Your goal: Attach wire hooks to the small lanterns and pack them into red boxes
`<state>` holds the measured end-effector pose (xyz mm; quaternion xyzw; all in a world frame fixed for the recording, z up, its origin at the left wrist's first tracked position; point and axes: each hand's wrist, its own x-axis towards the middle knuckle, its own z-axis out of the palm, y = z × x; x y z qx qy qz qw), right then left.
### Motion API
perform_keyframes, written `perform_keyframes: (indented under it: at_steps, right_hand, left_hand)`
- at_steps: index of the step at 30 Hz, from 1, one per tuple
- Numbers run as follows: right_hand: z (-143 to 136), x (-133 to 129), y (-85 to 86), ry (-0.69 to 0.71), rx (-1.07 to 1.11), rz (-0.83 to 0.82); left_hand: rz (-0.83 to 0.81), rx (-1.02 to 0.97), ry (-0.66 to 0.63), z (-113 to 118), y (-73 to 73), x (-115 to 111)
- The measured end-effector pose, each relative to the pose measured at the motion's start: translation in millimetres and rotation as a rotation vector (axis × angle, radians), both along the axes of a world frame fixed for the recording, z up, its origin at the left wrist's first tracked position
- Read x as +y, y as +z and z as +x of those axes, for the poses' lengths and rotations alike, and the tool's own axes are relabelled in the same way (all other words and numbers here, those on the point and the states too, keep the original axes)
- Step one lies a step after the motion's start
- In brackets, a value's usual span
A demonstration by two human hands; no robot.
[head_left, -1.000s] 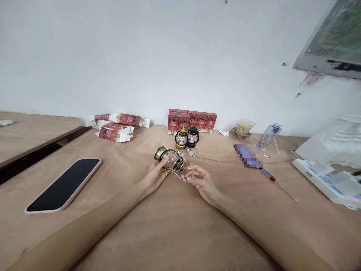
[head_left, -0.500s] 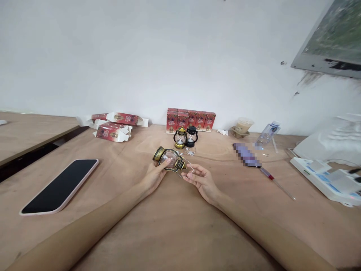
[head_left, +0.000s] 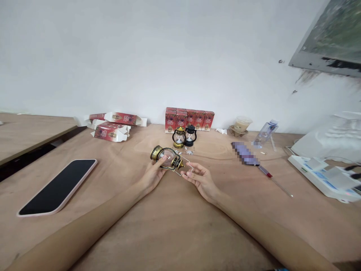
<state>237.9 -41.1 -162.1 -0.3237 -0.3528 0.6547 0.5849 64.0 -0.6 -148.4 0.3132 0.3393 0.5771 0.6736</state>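
A small gold-and-black lantern (head_left: 167, 157) lies tilted on its side in my left hand (head_left: 153, 176), whose thumb presses on the clear globe. Its gold base points left and its pointed top points right. From the top a thin wire handle (head_left: 192, 168) sticks out, and my right hand (head_left: 201, 180) pinches it between thumb and fingers. Behind the hands stand a gold lantern (head_left: 179, 137) and a black lantern (head_left: 191, 136), side by side and upright. Small metal pieces (head_left: 189, 152) lie in front of them.
Red boxes (head_left: 170, 120) stand against the wall; opened boxes (head_left: 108, 131) lie at the back left. A phone (head_left: 58, 187) is at left. At right are a cup (head_left: 242, 125), a bottle (head_left: 266, 133), a blurred purple item (head_left: 244, 153), a screwdriver (head_left: 275, 181) and a power strip (head_left: 321, 180).
The held lantern has turned slightly, its top now tipping a little more toward me. The whole view has shifted slightly. Both hands keep their holds.
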Motion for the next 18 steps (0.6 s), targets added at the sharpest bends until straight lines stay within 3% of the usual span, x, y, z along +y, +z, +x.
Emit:
perform_keyframes:
  at_steps: [7, 18]
  right_hand:
    - [1.2, 0.3, 0.8, 0.022, 0.009, -0.007]
    - [5.1, 4.3, -5.0, 0.063, 0.013, -0.007]
  left_hand:
    - [0.008, 0.010, -0.006, 0.1, 2.0, -1.0]
    - [0.169, 0.062, -0.052, 1.7, -3.7, -3.1]
